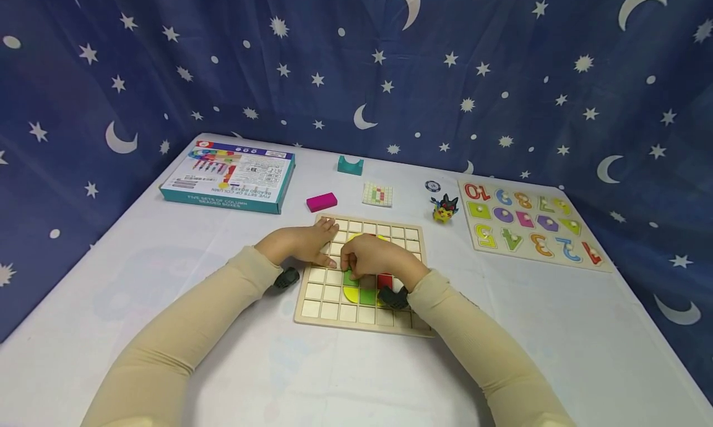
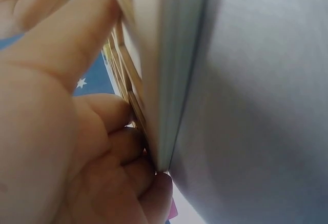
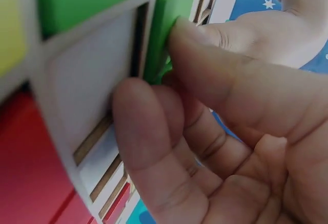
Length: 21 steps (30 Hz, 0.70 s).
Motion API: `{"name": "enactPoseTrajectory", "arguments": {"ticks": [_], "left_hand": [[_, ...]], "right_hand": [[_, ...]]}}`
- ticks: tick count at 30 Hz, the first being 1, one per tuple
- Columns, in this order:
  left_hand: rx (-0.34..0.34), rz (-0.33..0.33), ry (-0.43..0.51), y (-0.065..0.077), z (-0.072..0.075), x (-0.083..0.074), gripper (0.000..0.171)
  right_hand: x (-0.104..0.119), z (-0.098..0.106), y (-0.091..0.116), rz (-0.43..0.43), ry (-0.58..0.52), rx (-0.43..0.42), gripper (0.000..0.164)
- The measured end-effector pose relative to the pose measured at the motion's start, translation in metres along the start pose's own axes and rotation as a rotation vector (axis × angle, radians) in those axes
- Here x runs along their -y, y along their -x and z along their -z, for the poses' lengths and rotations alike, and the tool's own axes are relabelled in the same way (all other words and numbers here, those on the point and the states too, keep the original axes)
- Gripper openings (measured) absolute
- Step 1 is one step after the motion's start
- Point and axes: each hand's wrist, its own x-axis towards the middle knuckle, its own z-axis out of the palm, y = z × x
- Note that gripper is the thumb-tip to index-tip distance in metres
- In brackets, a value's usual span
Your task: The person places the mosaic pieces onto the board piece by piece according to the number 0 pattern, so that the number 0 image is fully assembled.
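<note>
A wooden grid board [image 1: 362,328] lies flat on the table, with green, yellow and red tiles in some of its cells. My left hand [image 1: 303,242] rests on its left edge, fingers spread; in the left wrist view the thumb lies over the grid and the other fingers are by the edge. Over the middle of the grid, my right hand [image 1: 374,257] pinches a green square tile [image 3: 166,32] with curled fingers. That tile stands slightly tilted beside a bare cell. A red tile [image 1: 385,281] and another green tile [image 1: 367,296] sit nearby in the grid.
Behind the board are a magenta block [image 1: 322,202], a small pattern card [image 1: 377,195] and a teal stand [image 1: 350,165]. A flat box [image 1: 231,176] lies back left. To the right are a small figurine [image 1: 444,209], a round chip [image 1: 432,185] and a number puzzle [image 1: 529,226].
</note>
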Motion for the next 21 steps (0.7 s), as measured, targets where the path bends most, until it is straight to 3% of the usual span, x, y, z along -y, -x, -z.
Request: {"name": "enactPoseTrajectory", "arguments": {"ticks": [10, 21], "left_hand": [[0.014, 0.011, 0.005, -0.001, 0.002, -0.002, 0.089], [0.033, 0.053, 0.07, 0.003, 0.001, 0.001, 0.09]], "right_hand": [[-0.018, 0.011, 0.017, -0.019, -0.047, -0.099, 0.007], [-0.058, 0.009, 0.039, -0.089, -0.196, -0.378, 0.008]]}}
